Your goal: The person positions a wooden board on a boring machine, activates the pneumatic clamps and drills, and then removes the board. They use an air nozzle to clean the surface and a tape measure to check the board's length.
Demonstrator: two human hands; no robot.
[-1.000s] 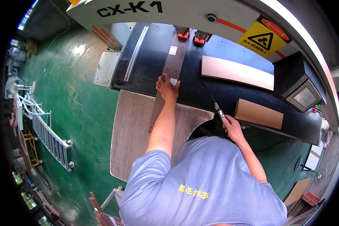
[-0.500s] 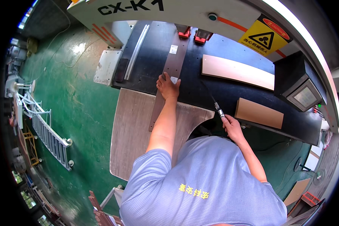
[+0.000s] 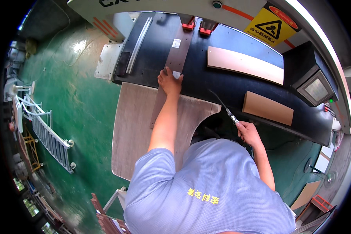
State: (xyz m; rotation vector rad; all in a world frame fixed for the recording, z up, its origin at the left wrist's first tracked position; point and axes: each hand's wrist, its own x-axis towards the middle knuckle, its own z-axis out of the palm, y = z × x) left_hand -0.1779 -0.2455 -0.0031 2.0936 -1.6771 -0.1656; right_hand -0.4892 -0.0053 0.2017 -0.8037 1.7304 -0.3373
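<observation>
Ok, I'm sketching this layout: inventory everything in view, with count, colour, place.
Long board: 1, brown, under left hand
Labels: 2, white, on long board
Nozzled tool: 1, silver, in right hand
Short boards: 2, pinkish and tan, right
Fittings: 2, red and black, far side
Worktop: 1, black, centre
Side table: 1, brownish, centre
Metal strip: 1, silver, worktop's left
Slab: 1, black, beside strip
Machine frame: 1, white, top
Warning sign: 1, yellow, on frame
Screen housing: 1, black, right
Trolley: 1, grey, left
Remainder: uncounted, blurred, edges
Shirt: 1, bluish, bottom
Left hand: 1, bare, centre
Right hand: 1, bare, right
</observation>
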